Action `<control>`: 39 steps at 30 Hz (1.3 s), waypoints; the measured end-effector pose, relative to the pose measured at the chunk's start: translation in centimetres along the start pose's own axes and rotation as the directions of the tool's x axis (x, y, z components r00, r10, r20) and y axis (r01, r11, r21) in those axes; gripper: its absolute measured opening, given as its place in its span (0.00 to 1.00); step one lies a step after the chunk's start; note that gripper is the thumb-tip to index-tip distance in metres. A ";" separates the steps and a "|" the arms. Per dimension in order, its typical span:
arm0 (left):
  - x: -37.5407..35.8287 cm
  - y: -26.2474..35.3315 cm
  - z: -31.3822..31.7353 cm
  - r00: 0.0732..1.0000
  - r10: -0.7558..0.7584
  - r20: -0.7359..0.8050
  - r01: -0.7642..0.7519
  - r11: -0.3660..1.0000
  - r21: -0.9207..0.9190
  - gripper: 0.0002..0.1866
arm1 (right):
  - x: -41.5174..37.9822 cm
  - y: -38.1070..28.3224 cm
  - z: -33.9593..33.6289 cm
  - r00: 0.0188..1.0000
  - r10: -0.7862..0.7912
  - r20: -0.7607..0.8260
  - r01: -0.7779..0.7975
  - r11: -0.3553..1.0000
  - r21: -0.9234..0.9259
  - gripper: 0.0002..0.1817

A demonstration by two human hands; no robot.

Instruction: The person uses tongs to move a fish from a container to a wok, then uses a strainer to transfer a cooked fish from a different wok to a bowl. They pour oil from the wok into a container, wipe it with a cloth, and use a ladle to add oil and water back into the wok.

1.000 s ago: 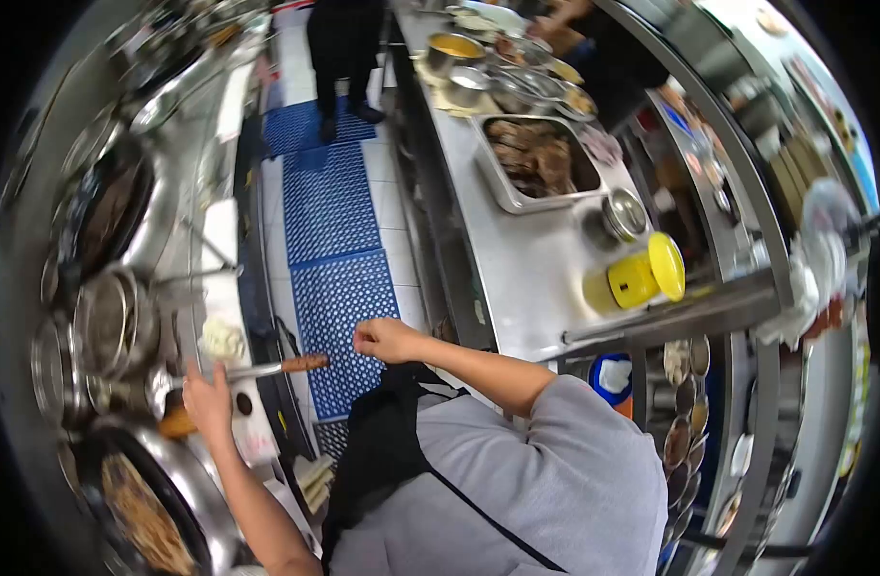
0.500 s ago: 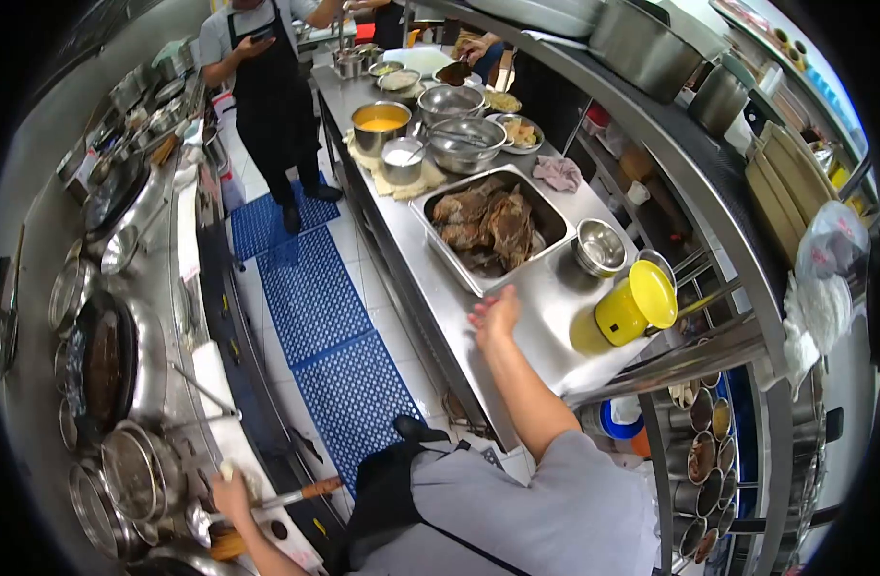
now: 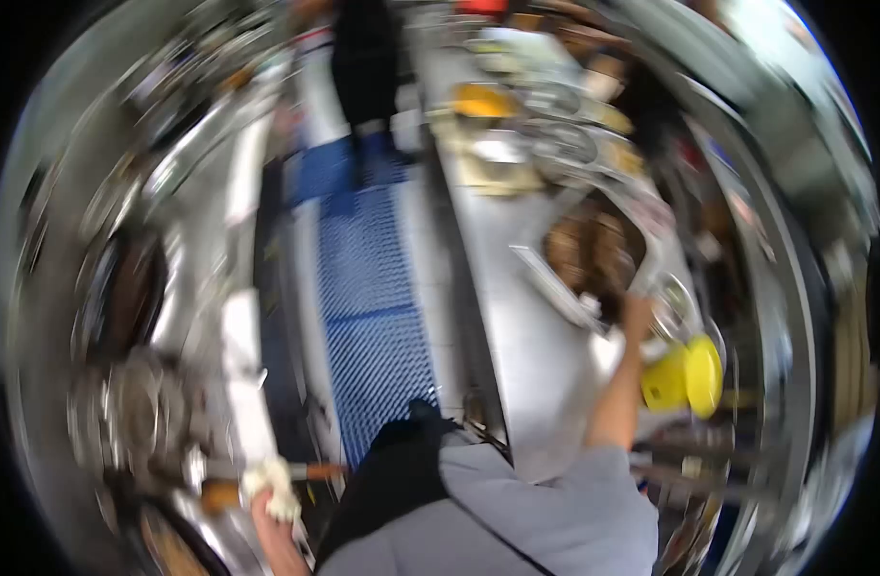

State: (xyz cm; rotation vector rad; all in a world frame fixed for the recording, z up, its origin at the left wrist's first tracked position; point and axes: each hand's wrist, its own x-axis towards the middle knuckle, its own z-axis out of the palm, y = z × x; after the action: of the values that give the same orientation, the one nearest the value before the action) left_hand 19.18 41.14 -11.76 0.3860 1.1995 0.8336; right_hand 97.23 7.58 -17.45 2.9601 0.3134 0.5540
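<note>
My left hand is closed round a crumpled cream cloth, above the stove-side edge. A utensil with a brown wooden handle lies close behind the cloth. At the worktop, my right hand reaches the near right corner of a rectangular metal tray, between it and a round metal bowl. Motion smears its fingers, so I cannot tell how they are set. Large dark brown pieces of meat fill the tray. Right of my forearm stands a yellow container.
Farther along the steel worktop stand a pot of orange liquid and several metal bowls. A person in a dark apron stands in the aisle on blue matting. Pans and a wok line the left.
The view has swung and blurred. My right hand has moved from the tray's front edge to its corner by the bowl. My left hand has lifted with the cloth, now plainly visible.
</note>
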 end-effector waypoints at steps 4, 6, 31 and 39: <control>-5.9 -1.7 2.3 0.983 -0.174 -0.064 0.180 0.978 0.104 0.23 | 2.4 -1.4 -13.2 0.925 -0.023 -0.378 0.196 0.883 0.426 0.17; -6.3 -3.9 2.2 0.980 -0.164 -0.111 0.168 0.985 0.026 0.24 | 3.2 -7.9 -16.9 0.951 -0.078 -0.299 0.289 0.573 0.767 0.17; -5.9 -4.7 0.5 0.955 0.294 0.019 -0.248 0.836 -0.490 0.32 | -35.3 -44.6 -33.3 -0.713 -0.688 0.132 -0.189 0.370 0.910 0.08; -1.7 4.5 6.2 0.773 0.602 -0.199 -0.546 0.473 -0.692 0.36 | -29.8 -56.1 -39.2 -0.640 -0.764 -0.080 -0.216 0.079 0.973 0.11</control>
State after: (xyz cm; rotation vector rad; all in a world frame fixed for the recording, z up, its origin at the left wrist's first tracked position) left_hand 23.12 43.81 -5.51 0.1461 0.5470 1.8041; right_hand 45.48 58.37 0.24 1.1088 2.1463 -2.4607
